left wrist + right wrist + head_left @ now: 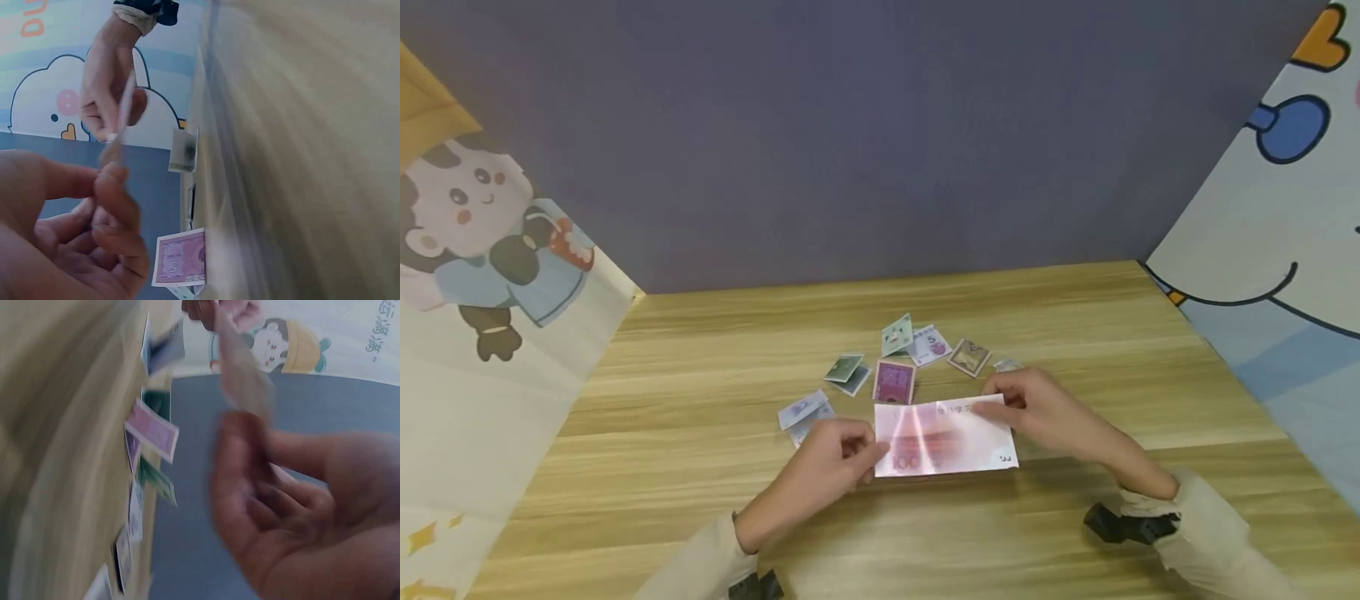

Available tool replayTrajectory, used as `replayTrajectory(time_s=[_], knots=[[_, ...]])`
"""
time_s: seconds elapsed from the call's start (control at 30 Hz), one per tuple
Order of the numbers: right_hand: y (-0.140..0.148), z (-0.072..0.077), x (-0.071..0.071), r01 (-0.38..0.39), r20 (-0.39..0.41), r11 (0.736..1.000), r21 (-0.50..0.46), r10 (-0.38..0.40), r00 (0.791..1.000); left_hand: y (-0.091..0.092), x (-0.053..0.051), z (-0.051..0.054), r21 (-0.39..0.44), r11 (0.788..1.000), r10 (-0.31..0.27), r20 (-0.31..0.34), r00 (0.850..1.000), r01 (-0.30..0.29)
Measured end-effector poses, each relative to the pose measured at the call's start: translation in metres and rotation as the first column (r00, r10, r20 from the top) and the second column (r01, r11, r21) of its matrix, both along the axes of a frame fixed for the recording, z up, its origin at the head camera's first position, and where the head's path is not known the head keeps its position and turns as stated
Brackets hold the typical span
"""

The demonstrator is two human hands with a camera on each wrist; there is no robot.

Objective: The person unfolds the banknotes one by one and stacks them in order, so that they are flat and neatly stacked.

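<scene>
A pink 100 banknote (pixel 943 437) is stretched flat between both hands above the table, light glinting across it. My left hand (pixel 835 458) pinches its left edge between thumb and fingers. At the upper right corner, my right hand (pixel 1048 412) grips the note, thumb on the near face. Seen edge-on, the banknote (pixel 127 106) is a thin blurred strip in the left wrist view. Just beyond it lie folded notes: a purple one (pixel 894 382), a dark green one (pixel 847 369), and a bluish one (pixel 803 411) near the left hand.
Farther back are a light green folded note (pixel 897 335), a pale note marked 5 (pixel 931 346) and a brown one (pixel 970 357). Another note (pixel 1007 365) is partly hidden behind the right hand. The wooden table (pixel 700 350) meets a grey panel (pixel 880 150); cartoon-printed walls flank it.
</scene>
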State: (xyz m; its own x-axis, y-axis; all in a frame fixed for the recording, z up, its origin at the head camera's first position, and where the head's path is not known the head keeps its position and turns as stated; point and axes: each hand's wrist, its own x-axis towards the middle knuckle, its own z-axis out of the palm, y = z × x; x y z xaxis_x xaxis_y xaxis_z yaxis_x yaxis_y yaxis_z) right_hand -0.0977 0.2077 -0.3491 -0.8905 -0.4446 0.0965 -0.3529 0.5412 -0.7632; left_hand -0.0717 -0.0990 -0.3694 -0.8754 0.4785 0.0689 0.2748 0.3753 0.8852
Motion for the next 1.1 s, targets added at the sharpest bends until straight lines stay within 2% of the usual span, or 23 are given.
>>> replayTrajectory(time_s=[0.07, 0.13, 0.33, 0.43, 0.6, 0.73, 1.1], knots=[[0.003, -0.004, -0.003, -0.064, 0.011, 0.997, 0.043, 0.064, 0.998, 0.002, -0.003, -0.002, -0.042, 0.998, -0.047, 0.003, 0.999, 0.047], [0.003, -0.008, -0.006, -0.106, 0.016, 0.992, 0.073, 0.105, 0.994, 0.003, -0.006, -0.006, -0.084, 0.994, -0.067, -0.021, 0.998, 0.065], [-0.007, -0.024, -0.014, -0.138, -0.030, 0.980, 0.142, 0.144, 0.989, -0.001, -0.007, -0.019, -0.193, 0.980, -0.058, -0.053, 0.997, 0.047], [-0.011, -0.032, -0.014, -0.140, -0.037, 0.974, 0.176, 0.149, 0.988, -0.002, -0.008, -0.025, -0.235, 0.970, -0.066, -0.043, 0.997, 0.054], [-0.012, -0.041, -0.011, -0.128, 0.010, 0.966, 0.224, 0.129, 0.992, -0.003, -0.014, -0.031, -0.282, 0.957, -0.080, -0.023, 0.997, 0.070], [-0.010, -0.044, -0.009, -0.126, 0.040, 0.965, 0.232, 0.120, 0.992, -0.002, -0.018, -0.032, -0.318, 0.946, -0.086, -0.045, 0.995, 0.068], [-0.008, -0.051, -0.010, -0.076, 0.027, 0.966, 0.246, 0.071, 0.997, 0.003, -0.018, -0.032, -0.373, 0.927, -0.087, -0.094, 0.992, 0.046]])
